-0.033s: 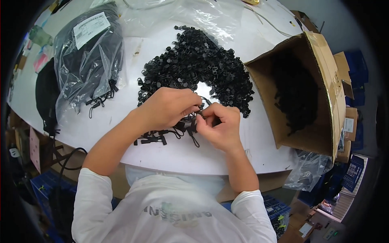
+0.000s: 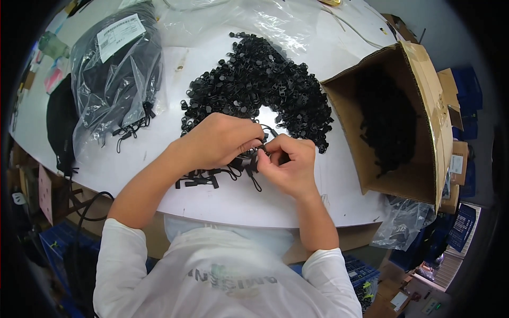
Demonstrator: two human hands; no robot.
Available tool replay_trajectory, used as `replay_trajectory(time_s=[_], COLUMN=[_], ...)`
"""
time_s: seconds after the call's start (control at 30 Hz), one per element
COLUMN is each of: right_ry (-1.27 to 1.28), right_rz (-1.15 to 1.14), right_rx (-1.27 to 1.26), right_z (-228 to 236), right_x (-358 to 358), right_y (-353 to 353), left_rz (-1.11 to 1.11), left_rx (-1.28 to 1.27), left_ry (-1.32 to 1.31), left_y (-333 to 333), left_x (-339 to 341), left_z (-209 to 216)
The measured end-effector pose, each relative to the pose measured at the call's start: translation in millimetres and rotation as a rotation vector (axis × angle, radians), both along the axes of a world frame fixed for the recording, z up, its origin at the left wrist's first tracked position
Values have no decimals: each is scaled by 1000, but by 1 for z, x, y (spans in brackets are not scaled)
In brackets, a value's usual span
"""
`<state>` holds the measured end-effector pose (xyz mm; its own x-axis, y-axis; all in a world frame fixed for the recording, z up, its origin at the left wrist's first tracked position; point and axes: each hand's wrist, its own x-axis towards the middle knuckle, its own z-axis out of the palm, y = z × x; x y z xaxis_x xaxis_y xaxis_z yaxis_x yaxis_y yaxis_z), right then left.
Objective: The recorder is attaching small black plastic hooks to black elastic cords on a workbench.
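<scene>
Head view: the left grip and right grip come together at the fingertips, each pinched narrow on what looks like a thin black cord; the fingers hide the exact hold. Doing this well likely calls for light pinches set close together, steady wrists, and keeping the cord clear of the loose black loops at 8 o'clock, which could snag. At 12 o'clock, a heap of small black clips lies on the counter. Just short of 3 o'clock, an open cardboard box holds a dark mass, too dim to tell apart. At 10 o'clock, a clear plastic bag is full of black goods.
</scene>
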<state>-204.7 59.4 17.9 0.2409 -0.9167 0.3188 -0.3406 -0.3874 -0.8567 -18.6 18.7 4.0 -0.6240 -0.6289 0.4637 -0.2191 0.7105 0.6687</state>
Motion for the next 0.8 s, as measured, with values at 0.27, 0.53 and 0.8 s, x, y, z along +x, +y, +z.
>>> replay_trajectory(time_s=[0.27, 0.53, 0.8], right_ry=[85, -764, -1209], right_rz=[176, -396, -738], right_rx=[18, 29, 213], right_z=[-3, -1, -14], right_x=[-3, -96, -159], right_y=[-8, -39, -42], left_rz=[-83, 312, 374], left_rx=[55, 259, 586], left_ry=[-63, -378, -833], left_y=[-28, -43, -33], left_x=[36, 110, 105], left_z=[13, 21, 27])
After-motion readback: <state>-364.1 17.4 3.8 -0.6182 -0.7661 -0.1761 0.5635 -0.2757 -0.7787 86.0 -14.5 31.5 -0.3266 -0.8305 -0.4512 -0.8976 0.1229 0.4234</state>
